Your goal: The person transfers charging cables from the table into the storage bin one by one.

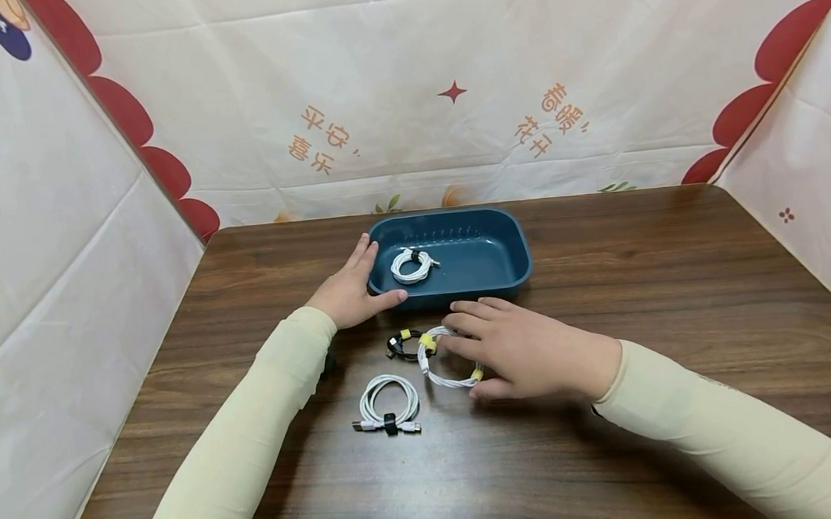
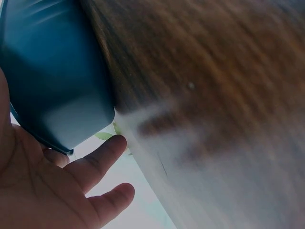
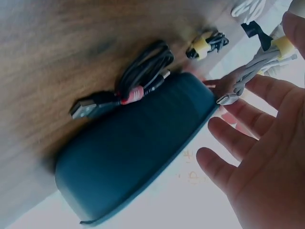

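Pinching the yellow-tied white coil (image 1: 452,383) between thumb and fingers, the right hand (image 1: 515,344) hangs just in front of the bin (image 1: 460,295), its other fingers long and fanned out. From above, that hand covers part of the coil. The left hand (image 1: 350,290) lies against the bin's left end, fingers spread wide and gripping nothing, thumb at the front edge. The bin's front wall stands between the white coil and a smaller coil (image 1: 411,278), which lies inside at the left. A black coil (image 1: 401,353) sits partly behind the white one; nearer the person is a black-tied loop (image 1: 390,422). The right wrist view shows a red-labelled cable (image 3: 135,94) close by the bin's outer wall. Under everything is a wooden desk (image 1: 670,277), with printed cloth (image 1: 391,57) behind.
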{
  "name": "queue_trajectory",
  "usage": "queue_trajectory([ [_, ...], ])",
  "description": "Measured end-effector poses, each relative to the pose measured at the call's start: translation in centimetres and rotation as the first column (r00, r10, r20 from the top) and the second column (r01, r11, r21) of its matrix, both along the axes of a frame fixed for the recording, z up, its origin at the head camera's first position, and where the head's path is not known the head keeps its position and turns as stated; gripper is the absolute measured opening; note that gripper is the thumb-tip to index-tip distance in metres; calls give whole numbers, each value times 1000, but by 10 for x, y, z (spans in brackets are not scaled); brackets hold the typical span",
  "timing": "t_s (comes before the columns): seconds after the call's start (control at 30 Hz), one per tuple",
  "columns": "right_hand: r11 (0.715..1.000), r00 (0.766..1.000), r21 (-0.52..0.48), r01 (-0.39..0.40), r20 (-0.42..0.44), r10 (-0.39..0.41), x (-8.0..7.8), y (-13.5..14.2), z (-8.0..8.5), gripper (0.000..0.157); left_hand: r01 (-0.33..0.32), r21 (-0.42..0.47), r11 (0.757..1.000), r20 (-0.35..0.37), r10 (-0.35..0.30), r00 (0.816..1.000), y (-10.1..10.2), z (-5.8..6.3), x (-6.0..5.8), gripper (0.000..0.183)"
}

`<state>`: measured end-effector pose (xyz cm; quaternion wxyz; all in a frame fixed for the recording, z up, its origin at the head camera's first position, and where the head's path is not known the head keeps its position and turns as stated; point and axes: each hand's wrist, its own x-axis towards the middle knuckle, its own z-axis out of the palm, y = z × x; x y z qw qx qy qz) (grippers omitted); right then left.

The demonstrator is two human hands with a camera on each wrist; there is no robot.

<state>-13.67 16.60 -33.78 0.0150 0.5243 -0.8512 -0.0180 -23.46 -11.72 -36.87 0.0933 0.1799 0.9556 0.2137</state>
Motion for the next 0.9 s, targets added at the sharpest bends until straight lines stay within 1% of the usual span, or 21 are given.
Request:
queue_trajectory([
  [0.37, 1000, 1000, -11, 17, -24, -17, -7, 4, 11, 73, -1, 11, 1000, 0, 1, 1000, -1, -2, -1, 105],
  [0.57, 1000, 997, -14, 19, -71, -20, -12, 6, 19, 73, 9, 9, 1000, -12, -9, 1000, -2, -2, -1, 106],
  [0.73, 1000, 993, -19, 6, -121, -8, -17, 7, 28, 75, 11, 7, 1000, -9, -11, 1000, -2, -1, 0, 107],
  [0.9, 1000, 991, -4, 28, -128, -28, -24, 9, 36, 75, 16, 14, 1000, -6, -16, 1000, -1, 0, 0, 107],
])
